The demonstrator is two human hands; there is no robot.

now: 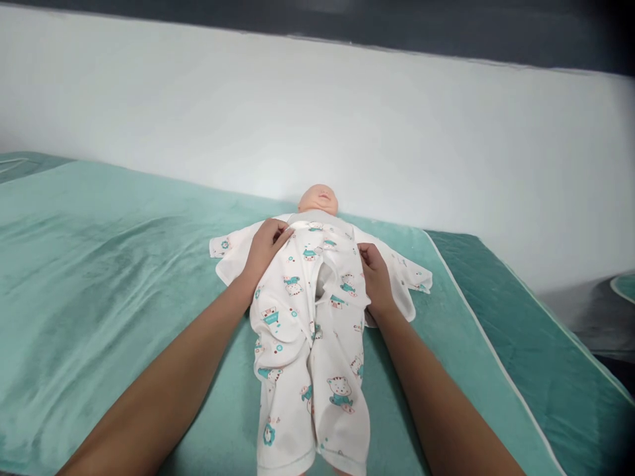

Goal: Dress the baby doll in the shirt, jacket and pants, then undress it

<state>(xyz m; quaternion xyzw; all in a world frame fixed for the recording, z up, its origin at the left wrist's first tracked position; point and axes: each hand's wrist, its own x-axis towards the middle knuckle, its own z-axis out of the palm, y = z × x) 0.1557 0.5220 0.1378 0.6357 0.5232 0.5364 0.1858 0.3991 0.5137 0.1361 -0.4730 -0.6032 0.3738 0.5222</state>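
A baby doll (318, 199) lies on its back, its head near the wall. White printed pants (292, 317) cover its legs and reach up over its belly and chest. Beneath them a white printed jacket (391, 264) lies spread, its sleeves stretched out to both sides. My left hand (270, 241) has its bent fingers closed on the upper left edge of the pants. At the right edge of the pants is my right hand (374, 271), its fingers curled in against the cloth, fingertips partly hidden.
A light green blanket (124, 264) lies under the doll, with some wrinkles at the left. Darker green quilted bedding (526, 330) shows at the right. Behind the bed stands a white wall (317, 112) with a dark band above.
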